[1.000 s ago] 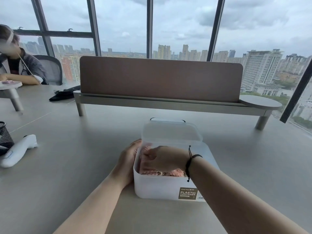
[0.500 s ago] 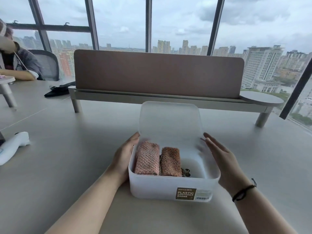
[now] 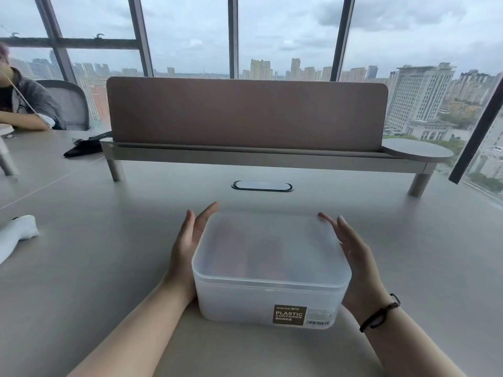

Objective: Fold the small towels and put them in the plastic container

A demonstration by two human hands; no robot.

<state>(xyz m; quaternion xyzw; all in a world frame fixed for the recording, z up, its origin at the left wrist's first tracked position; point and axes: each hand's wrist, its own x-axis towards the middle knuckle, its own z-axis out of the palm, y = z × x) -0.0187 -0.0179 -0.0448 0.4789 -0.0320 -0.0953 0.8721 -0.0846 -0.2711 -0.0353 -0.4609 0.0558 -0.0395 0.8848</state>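
The frosted white plastic container stands on the grey desk in front of me with its lid down flat on top. Two folded pink towels show only as faint pinkish shapes through the lid. My left hand lies flat against the container's left side, fingers straight and pointing away from me. My right hand, with a black bracelet at the wrist, is at the right side with its fingers stretched out beside the lid's edge. Neither hand curls around anything.
A brown divider panel on a raised shelf crosses the desk behind the container, with a cable port in front of it. A white handheld device lies at the left edge, a black item farther back. A person sits at far left.
The lid, upright half a second ago, is now shut over the towels. My right hand left the inside of the container and both hands now flank its sides.
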